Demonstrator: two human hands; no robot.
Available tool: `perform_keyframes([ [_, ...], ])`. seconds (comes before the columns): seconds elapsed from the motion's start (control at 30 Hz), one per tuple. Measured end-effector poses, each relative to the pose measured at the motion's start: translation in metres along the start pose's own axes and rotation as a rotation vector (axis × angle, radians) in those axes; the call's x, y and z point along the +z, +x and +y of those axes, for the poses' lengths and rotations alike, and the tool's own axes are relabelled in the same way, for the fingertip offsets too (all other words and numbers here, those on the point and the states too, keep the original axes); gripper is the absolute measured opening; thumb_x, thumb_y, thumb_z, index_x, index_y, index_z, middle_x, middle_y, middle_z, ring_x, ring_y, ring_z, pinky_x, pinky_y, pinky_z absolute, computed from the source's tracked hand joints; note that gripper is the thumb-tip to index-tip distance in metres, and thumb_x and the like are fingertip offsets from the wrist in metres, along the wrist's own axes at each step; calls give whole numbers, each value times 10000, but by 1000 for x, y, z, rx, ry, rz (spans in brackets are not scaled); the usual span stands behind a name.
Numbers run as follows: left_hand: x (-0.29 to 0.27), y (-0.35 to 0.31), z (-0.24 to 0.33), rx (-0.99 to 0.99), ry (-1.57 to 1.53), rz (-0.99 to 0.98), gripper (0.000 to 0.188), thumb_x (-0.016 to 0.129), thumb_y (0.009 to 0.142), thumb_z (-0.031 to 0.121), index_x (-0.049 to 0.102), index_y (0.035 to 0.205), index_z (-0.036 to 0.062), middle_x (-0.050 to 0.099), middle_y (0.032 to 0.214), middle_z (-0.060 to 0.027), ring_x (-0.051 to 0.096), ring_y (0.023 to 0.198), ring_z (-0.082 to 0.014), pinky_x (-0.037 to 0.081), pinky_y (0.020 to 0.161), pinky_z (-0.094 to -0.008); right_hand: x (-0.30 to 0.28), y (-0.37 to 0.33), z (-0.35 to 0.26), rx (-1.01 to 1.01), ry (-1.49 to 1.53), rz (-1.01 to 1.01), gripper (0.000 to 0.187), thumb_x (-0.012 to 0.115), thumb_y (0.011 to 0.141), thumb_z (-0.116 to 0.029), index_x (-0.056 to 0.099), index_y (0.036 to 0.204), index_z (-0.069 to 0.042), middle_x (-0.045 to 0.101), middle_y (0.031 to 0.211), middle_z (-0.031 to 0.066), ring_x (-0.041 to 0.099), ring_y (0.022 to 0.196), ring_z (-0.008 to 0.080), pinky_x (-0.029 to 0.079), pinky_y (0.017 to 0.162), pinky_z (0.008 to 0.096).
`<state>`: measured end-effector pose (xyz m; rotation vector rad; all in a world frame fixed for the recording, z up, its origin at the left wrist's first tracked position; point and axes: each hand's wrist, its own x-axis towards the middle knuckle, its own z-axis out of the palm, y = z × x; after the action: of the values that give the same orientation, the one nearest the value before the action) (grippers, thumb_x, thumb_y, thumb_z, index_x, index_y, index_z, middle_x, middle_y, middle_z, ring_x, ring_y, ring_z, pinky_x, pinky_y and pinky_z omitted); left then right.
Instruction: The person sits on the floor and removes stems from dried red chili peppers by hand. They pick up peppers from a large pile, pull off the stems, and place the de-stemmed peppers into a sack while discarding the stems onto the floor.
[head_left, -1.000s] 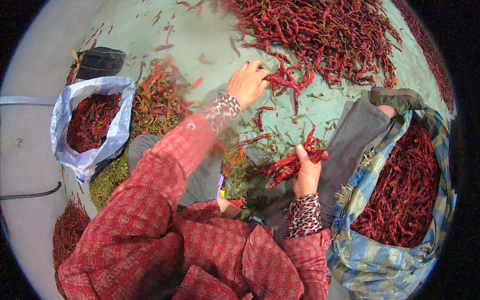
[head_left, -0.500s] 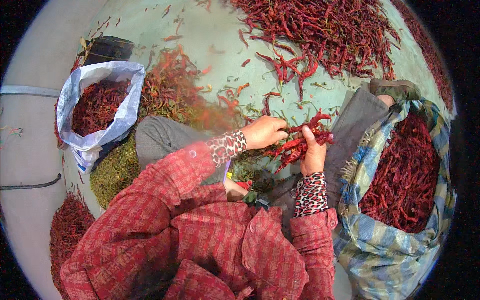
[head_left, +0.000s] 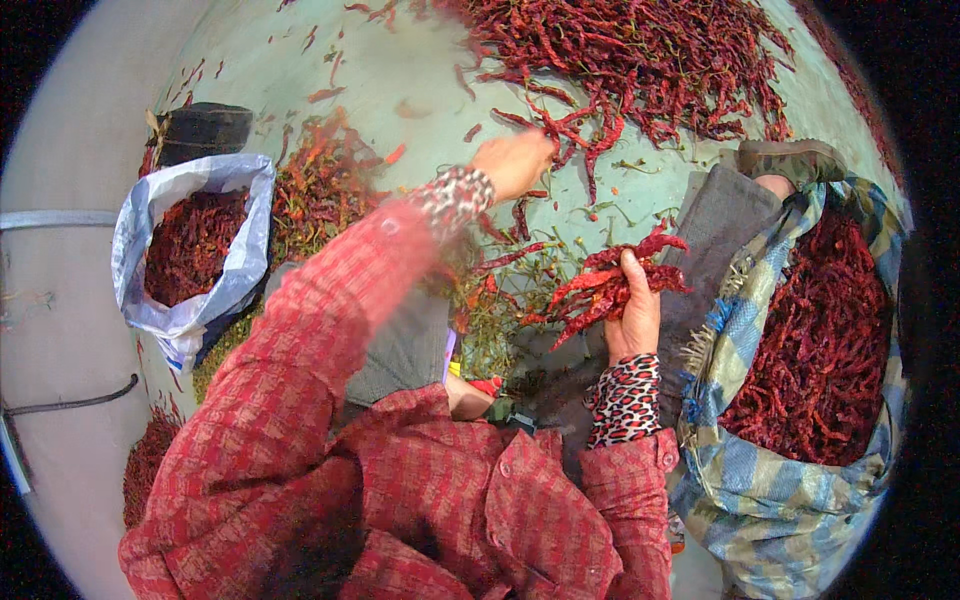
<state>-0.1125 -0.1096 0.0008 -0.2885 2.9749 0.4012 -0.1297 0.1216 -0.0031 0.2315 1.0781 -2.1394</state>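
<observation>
A bunch of dried red chilli peppers is held in my right hand, thumb across the top, above my outstretched leg. My left hand is stretched forward at the near edge of a big heap of dried red chillies. Its fingertips are at a few loose chillies there; blur and the hand's angle hide whether they grip one. Below and between the hands lie green stalks and chilli scraps.
To the right stands a blue-and-white checked sack full of dried chillies. A white bag with chilli pieces is at the left, beside a pile of orange-red scraps. A dark shoe rests near the sack's far rim.
My left hand has left the bunch and moved forward to the heap's edge. My right hand stays nearly in place, still holding its chillies.
</observation>
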Motion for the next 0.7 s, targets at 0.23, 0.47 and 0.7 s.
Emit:
perform_keyframes([
  [0.23, 39, 67, -39, -201, 254, -80, 195, 460, 755, 174, 550, 884, 58, 567, 866, -127, 541, 834, -293, 457, 649, -391, -5, 6, 7, 28, -62, 59, 187, 581, 763, -113, 516, 927, -50, 569, 816, 41, 558, 723, 152, 470, 643, 294],
  [0.47, 17, -15, -47, -306, -534, -62, 265, 428, 808, 233, 541, 882, 5, 581, 762, -114, 570, 665, -228, 442, 609, -347, -1, 4, 10, 12, -129, 23, 152, 589, 763, -120, 542, 889, -50, 562, 782, 22, 546, 687, 126, 456, 611, 269],
  [0.7, 8, -81, 56, 125, -313, -165, 228, 436, 805, 270, 543, 864, 78, 556, 727, -172, 551, 699, -329, 439, 626, -414, 7, -3, 22, 11, -127, -84, 200, 558, 778, -94, 529, 963, -25, 573, 876, 50, 559, 763, 150, 473, 662, 288],
])
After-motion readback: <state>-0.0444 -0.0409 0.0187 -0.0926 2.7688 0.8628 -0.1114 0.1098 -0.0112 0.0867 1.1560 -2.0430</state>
